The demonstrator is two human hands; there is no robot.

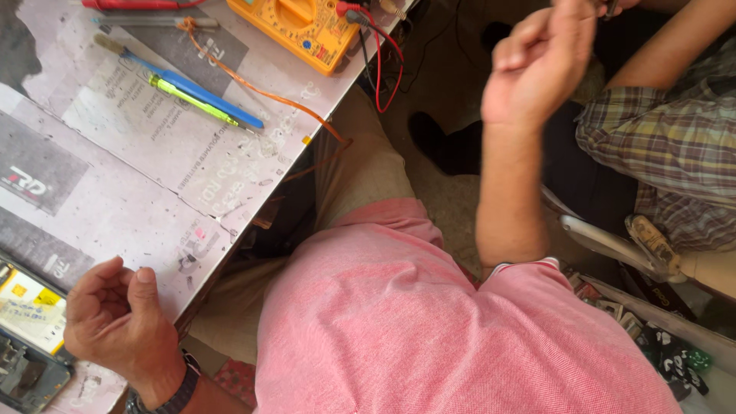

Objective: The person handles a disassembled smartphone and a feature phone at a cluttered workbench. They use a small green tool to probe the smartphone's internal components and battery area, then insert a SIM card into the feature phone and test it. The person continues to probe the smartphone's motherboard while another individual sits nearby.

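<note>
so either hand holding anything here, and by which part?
Left hand rests curled on the table edge beside the opened phone, holding nothing visible. Right hand is raised, loosely curled and blurred; cannot tell whether it grips anything.

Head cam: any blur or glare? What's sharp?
Head view: right hand raised and motion-blurred; left hand on the table is sharp. Soft, even light, no hard shadows; mild sheen on the yellow multimeter. Pens in focus.
</note>
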